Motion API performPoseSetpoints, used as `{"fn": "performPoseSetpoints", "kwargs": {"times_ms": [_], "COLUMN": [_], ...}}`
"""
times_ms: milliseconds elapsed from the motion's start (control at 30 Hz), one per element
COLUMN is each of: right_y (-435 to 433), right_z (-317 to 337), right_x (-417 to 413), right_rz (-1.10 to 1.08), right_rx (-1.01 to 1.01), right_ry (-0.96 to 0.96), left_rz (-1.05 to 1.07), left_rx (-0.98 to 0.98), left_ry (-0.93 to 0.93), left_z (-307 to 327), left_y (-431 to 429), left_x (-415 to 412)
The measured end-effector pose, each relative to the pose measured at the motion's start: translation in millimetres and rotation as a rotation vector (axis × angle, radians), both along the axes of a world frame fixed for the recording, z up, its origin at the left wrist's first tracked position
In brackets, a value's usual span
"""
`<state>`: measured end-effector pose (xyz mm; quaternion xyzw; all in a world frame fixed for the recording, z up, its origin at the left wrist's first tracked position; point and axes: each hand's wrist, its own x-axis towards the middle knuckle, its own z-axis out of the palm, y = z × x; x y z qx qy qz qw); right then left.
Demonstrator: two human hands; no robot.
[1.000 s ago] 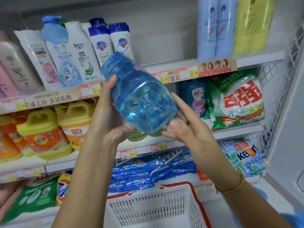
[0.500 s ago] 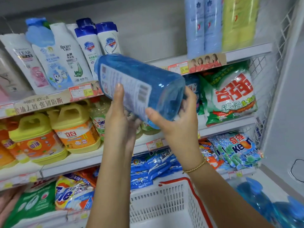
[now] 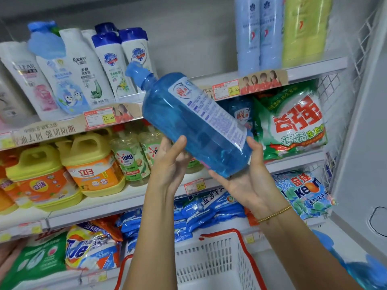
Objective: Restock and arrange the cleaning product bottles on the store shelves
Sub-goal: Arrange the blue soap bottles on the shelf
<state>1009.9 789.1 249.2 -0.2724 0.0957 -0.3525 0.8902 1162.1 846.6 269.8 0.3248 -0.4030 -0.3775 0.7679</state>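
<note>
A large clear blue bottle (image 3: 188, 124) of blue liquid, with a blue pump top and a white printed label, is tilted in front of the middle shelf (image 3: 129, 197), top pointing up and left. My right hand (image 3: 247, 181) cups its base from below and the right. My left hand (image 3: 171, 162) supports its underside with the thumb on its side. Behind it on the middle shelf stands a matching blue bottle (image 3: 240, 114).
A white basket with a red rim (image 3: 211, 262) sits below my arms. Yellow-capped orange jugs (image 3: 92, 164) and green OMO bottles (image 3: 129, 160) fill the middle shelf's left; a green detergent bag (image 3: 293, 122) its right. More blue bottles (image 3: 360, 266) lie at bottom right beside a wire side panel (image 3: 339, 114).
The bottle has turned in my hands: its base faced me, then it lay sideways, and now its pump top points up and left with the label facing me. My right hand moved under the base.
</note>
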Motion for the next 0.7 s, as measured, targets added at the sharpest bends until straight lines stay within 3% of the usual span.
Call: {"fn": "performPoseSetpoints", "kwargs": {"times_ms": [167, 333, 433, 700], "right_y": [-5.0, -15.5, -17.7, -21.0], "right_z": [-8.9, -20.8, -24.4, -39.0], "right_x": [-4.1, -3.0, -2.5, 5.6], "right_rz": [0.240, 0.407, 0.348, 0.127], "right_rx": [0.096, 0.120, 0.125, 0.036], "right_ry": [0.063, 0.090, 0.036, 0.157], "left_rz": [-0.090, 0.232, 0.375, 0.645], "left_rx": [0.027, 0.055, 0.069, 0.146], "left_ry": [-0.262, -0.472, -0.573, -0.743], "left_z": [11.3, 15.6, 6.8, -27.1], "left_y": [1.0, 8.9, 12.4, 11.9], "left_x": [6.9, -9.2, -18.5, -40.5]}}
